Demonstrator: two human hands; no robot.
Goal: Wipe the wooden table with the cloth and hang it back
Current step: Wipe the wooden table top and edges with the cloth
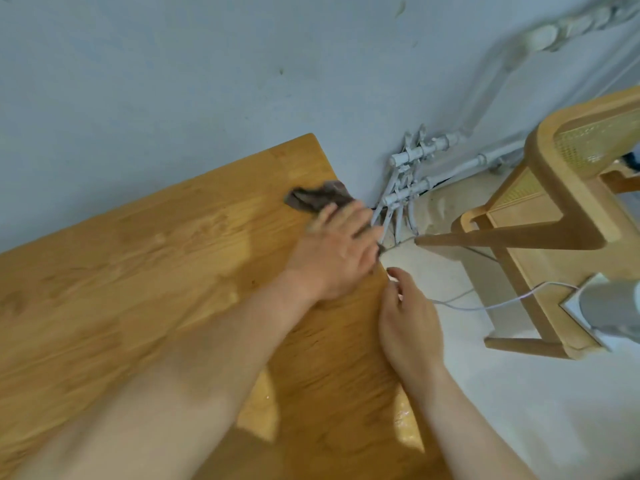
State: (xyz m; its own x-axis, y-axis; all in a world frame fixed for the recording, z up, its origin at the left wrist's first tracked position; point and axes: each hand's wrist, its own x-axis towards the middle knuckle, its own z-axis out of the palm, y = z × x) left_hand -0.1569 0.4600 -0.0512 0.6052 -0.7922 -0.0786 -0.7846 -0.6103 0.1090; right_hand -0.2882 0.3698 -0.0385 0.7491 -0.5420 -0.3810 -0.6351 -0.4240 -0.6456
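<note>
A brown-grey cloth (317, 199) lies crumpled near the far right corner of the wooden table (138, 271). My left hand (341, 251) presses flat on the near part of the cloth, fingers spread toward the table's right edge. Only the far part of the cloth shows beyond the fingers. My right hand (410, 320) rests at the table's right edge, just behind the left hand, fingers loosely curled and holding nothing that I can see.
A pale blue wall runs behind the table. White pipes and valves (408, 188) stand on the floor at the table's far corner. A wooden chair with cane panels (554, 216) stands to the right, with a white cable (485, 304) and a grey object (613, 306) on it.
</note>
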